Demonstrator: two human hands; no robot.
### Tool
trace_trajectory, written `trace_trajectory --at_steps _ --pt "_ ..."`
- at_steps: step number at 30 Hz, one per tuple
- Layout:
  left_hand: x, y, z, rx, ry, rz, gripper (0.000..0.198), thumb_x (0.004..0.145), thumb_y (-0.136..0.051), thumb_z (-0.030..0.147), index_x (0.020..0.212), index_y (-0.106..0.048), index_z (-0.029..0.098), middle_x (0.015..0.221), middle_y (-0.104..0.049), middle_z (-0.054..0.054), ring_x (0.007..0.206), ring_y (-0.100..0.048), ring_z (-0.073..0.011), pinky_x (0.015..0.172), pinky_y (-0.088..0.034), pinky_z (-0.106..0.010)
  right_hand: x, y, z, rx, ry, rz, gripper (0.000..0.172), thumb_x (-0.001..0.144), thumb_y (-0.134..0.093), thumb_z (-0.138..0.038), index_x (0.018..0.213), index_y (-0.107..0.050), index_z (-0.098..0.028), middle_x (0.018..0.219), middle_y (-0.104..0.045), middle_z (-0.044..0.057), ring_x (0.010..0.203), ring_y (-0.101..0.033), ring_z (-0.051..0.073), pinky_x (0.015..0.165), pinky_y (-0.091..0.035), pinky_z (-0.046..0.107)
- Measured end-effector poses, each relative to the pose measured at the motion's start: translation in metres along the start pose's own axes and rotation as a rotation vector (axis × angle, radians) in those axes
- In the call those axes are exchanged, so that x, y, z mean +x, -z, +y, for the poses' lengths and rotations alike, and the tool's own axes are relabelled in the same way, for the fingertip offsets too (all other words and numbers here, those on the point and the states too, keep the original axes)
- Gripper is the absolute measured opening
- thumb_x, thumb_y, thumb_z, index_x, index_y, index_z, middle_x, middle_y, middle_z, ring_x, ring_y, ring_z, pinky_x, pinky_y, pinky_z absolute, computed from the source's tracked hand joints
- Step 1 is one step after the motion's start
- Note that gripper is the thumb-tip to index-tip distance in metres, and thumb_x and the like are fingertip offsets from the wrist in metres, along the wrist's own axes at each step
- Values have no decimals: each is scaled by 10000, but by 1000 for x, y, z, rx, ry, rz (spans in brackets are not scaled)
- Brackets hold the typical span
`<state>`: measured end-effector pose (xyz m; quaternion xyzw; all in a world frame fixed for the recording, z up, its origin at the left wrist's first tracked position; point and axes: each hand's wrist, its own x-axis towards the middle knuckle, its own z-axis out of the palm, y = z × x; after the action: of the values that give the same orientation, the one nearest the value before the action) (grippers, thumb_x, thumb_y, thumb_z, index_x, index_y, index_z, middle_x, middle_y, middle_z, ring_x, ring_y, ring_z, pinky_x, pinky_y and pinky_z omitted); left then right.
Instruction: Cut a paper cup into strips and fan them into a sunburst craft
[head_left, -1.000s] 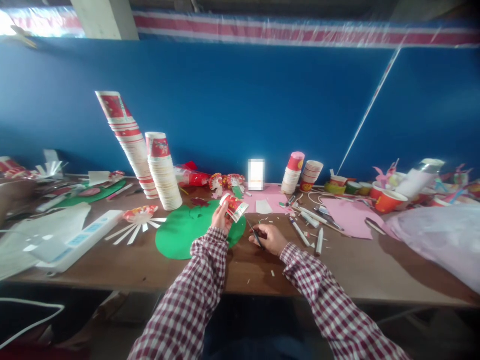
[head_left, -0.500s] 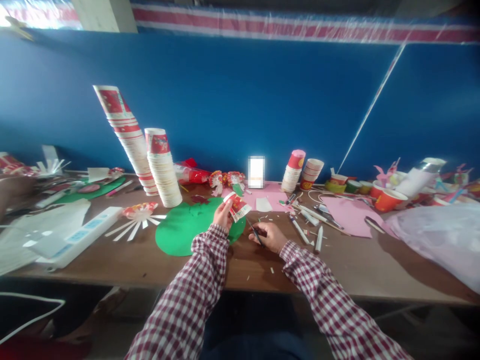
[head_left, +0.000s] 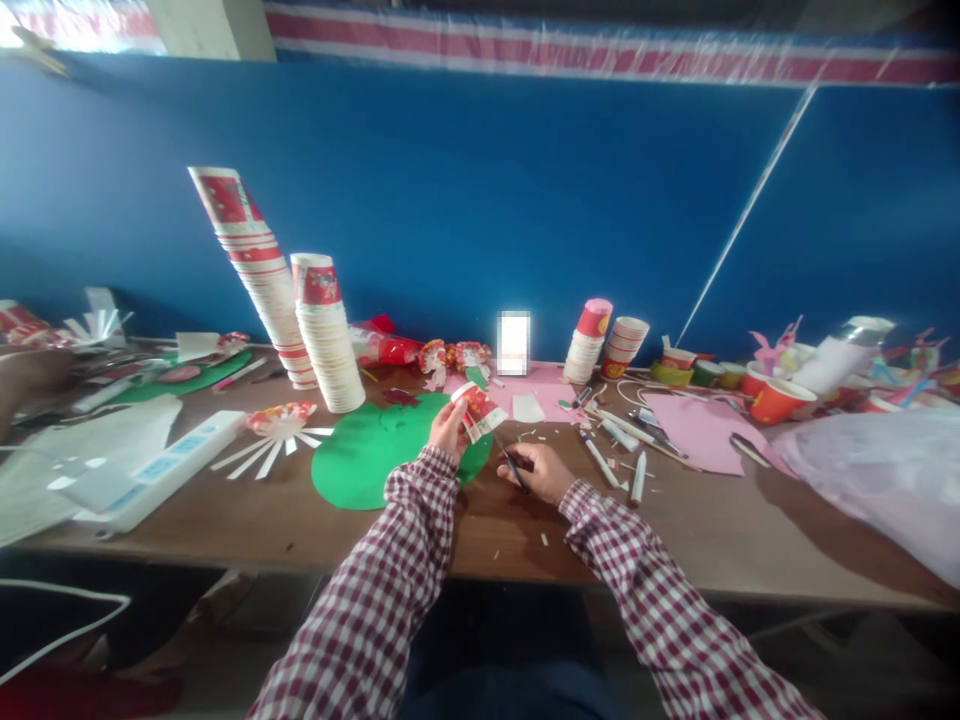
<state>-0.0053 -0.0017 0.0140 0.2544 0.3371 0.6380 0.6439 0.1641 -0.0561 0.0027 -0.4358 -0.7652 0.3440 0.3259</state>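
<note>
My left hand (head_left: pixel 448 430) is closed around a red-and-white paper cup (head_left: pixel 480 411), held on its side above the wooden table (head_left: pixel 247 520). The cup hangs over the right edge of a round green paper sheet (head_left: pixel 367 455). A little to the right, my right hand (head_left: pixel 541 472) rests on the table, gripping small dark scissors (head_left: pixel 511 465). The blades point up and left toward the cup's rim, and whether they touch it is unclear. Both forearms are in checked red-and-white sleeves.
Two tall stacks of paper cups (head_left: pixel 300 300) stand at the back left, one leaning. A cut cup with splayed white strips (head_left: pixel 274 435) lies left of the green sheet. White pens (head_left: pixel 611 455), pink paper (head_left: pixel 697 425), coloured cups (head_left: pixel 776 400) and a plastic bag (head_left: pixel 877 470) fill the right side.
The cup in my left hand has turned slightly and shifted a little right toward the scissors. My right hand has hardly moved.
</note>
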Motion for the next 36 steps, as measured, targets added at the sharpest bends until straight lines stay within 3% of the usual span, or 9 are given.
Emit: trace_trajectory --at_steps 17,36 --pt "-1 -1 1 85 0 55 238 744 -616 284 925 -608 129 781 -674 -87 586 -625 -157 537 -536 -297 1 1 -1 50 -18 -6 374 726 -583 -488 851 -622 -138 561 -560 3 490 -492 112 440 -362 203" --pt "3 4 -3 76 -15 1 246 724 -637 304 901 -612 135 786 -671 -75 598 -629 -151 531 -544 -286 1 0 1 76 -30 -19 352 727 -591 -456 874 -615 -137 583 -562 5 507 -493 112 451 -366 202"
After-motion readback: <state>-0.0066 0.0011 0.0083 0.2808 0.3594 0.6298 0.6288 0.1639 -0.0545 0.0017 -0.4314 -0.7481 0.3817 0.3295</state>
